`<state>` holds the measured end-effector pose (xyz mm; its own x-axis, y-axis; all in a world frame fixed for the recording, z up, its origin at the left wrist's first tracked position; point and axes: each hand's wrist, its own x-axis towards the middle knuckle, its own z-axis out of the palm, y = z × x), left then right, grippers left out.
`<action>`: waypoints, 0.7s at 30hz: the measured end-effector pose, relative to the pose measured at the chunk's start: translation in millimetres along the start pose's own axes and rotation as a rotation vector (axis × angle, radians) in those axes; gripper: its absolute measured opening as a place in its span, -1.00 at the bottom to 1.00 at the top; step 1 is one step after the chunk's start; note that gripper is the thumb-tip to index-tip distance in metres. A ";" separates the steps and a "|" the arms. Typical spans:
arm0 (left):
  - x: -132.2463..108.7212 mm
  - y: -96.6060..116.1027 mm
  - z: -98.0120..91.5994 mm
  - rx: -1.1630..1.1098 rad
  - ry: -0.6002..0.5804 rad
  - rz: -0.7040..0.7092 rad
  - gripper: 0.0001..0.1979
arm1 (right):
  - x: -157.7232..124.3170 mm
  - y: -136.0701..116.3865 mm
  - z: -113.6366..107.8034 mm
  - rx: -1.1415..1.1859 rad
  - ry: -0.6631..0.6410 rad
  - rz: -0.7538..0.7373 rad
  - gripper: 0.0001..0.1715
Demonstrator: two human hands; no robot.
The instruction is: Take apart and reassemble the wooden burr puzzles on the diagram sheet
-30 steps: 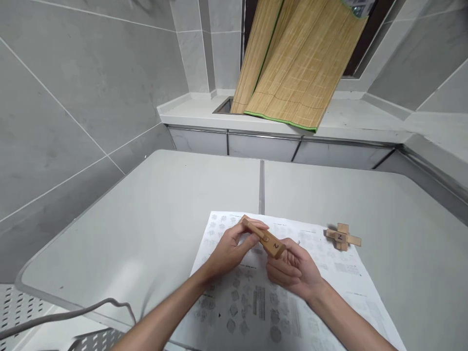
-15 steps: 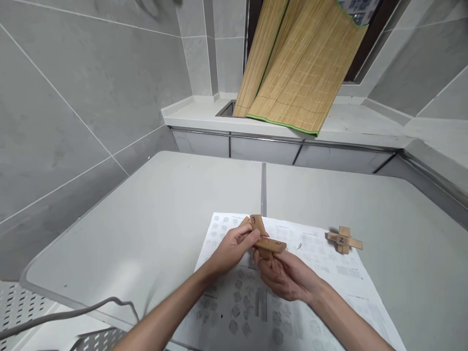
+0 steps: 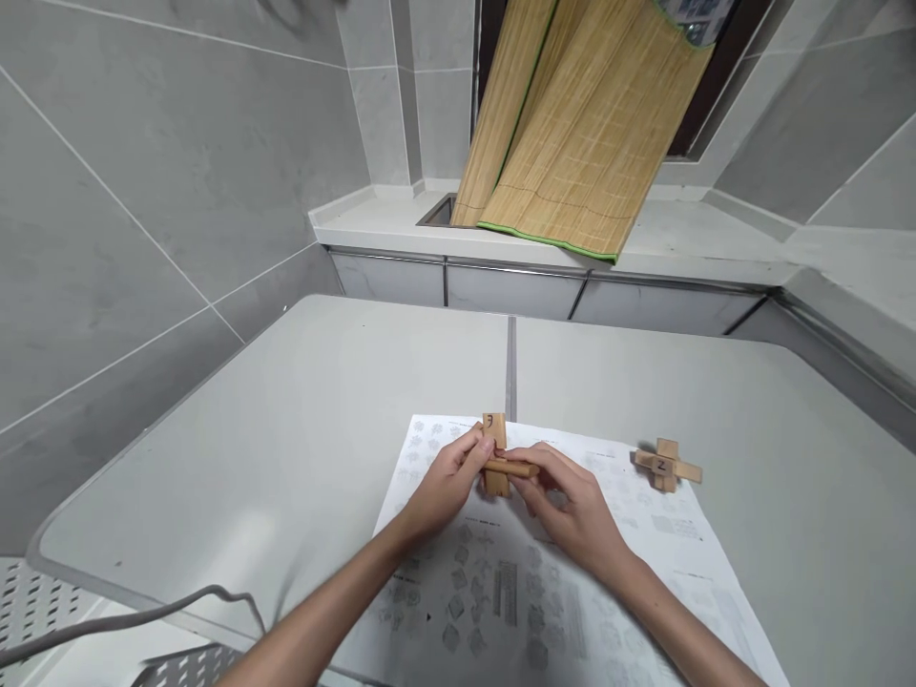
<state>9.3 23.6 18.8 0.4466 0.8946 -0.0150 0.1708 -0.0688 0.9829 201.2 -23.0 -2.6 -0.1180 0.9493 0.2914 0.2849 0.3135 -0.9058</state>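
Above a printed sheet [image 3: 572, 611], my left hand [image 3: 450, 477] pinches a cluster of interlocking wooden puzzle pieces [image 3: 495, 482], its thumb pressed on their left side. An upright piece with a dark letter mark stands at the cluster's top, and a narrow bar sticks out to the right. My right hand [image 3: 572, 506] has its fingertips around that bar, index finger above and thumb below. How the pieces lock together is partly hidden by my fingers. On the sheet's right edge rests a second wooden cross-shaped puzzle [image 3: 663, 466], its middle marked like a Z.
The sheet lies on a light folding table [image 3: 301, 410] with a grey centre seam [image 3: 510, 367]. A grey cable [image 3: 143, 611] runs at the lower left. Beyond stands a white ledge [image 3: 372, 224] with a bamboo blind [image 3: 565, 143] hanging over it.
My right hand has shifted from beneath the pieces to their right side. The cluster has turned, so its bar shows edge-on and the lettered piece stands straighter.
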 end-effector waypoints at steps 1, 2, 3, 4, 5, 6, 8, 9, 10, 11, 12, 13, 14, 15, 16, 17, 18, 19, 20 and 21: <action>0.1 1.2 -0.3 0.008 -0.009 0.003 -0.57 | -0.1 0.2 -0.2 -0.014 -0.005 -0.028 -0.73; 0.2 2.3 -0.6 0.010 -0.020 0.005 -0.57 | -0.3 0.3 -0.3 -0.020 -0.006 -0.044 -0.73; 0.4 3.2 -0.9 0.008 -0.031 0.007 -0.57 | -0.6 0.3 -0.2 -0.020 -0.006 -0.052 -0.73; 0.6 3.9 -1.1 0.003 -0.041 0.009 -0.57 | -1.0 0.2 -0.2 -0.016 -0.006 -0.056 -0.72; 0.7 4.3 -1.2 -0.003 -0.049 0.011 -0.57 | -1.4 0.0 -0.1 -0.010 -0.007 -0.058 -0.72; 0.8 4.4 -1.3 -0.009 -0.054 0.011 -0.58 | -1.7 -0.3 -0.2 -0.006 -0.008 -0.057 -0.71; 0.5 4.0 -1.2 -0.016 -0.054 0.007 -0.58 | -2.0 -0.7 -0.4 -0.008 -0.010 -0.061 -0.69; 0.3 3.4 -1.0 -0.018 -0.055 0.004 -0.57 | -2.0 -0.8 -0.5 -0.013 -0.013 -0.066 -0.69; 0.1 2.7 -1.0 -0.020 -0.057 0.001 -0.57 | -2.0 -0.5 -0.5 -0.020 -0.012 -0.073 -0.69; 0.1 1.7 -1.1 -0.024 -0.060 0.000 -0.56 | -2.0 0.0 -0.4 -0.026 -0.009 -0.080 -0.69; 0.3 0.6 -1.5 -0.028 -0.060 -0.002 -0.56 | -2.1 0.9 -0.1 -0.031 -0.005 -0.083 -0.70; 0.8 -0.7 -2.3 -0.038 -0.052 -0.004 -0.56 | -2.3 2.0 0.2 -0.036 -0.001 -0.079 -0.71; 1.9 -2.1 -3.8 -0.058 -0.030 -0.006 -0.56 | -2.5 3.3 0.7 -0.039 0.001 -0.065 -0.73; 3.4 -3.6 -6.1 -0.089 0.007 -0.011 -0.56 | -2.7 4.7 1.2 -0.040 0.004 -0.043 -0.73; 5.3 -5.3 -9.0 -0.132 0.063 -0.016 -0.55 | -2.7 6.0 1.7 -0.040 0.010 -0.017 -0.72; 7.5 -7.0 -12.6 -0.184 0.133 -0.019 -0.54 | -2.4 7.0 2.2 -0.044 0.019 0.006 -0.68; 9.8 -8.8 -16.7 -0.236 0.213 -0.020 -0.53 | -1.5 7.5 2.6 -0.057 0.028 0.022 -0.65; 11.9 -10.7 -21.0 -0.283 0.296 -0.017 -0.53 | -0.1 7.5 3.2 -0.080 0.034 0.030 -0.65; 13.8 -12.6 -25.1 -0.319 0.372 -0.015 -0.54 | 1.9 6.9 4.1 -0.115 0.035 0.032 -0.66; 15.3 -14.4 -28.7 -0.348 0.434 -0.012 -0.56 | 4.5 5.7 5.4 -0.161 0.029 0.034 -0.68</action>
<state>-11.5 50.9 9.7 0.0308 0.9993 -0.0221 -0.1595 0.0268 0.9868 197.2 -17.1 -8.1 -0.0788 0.9590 0.2723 0.4373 0.2787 -0.8551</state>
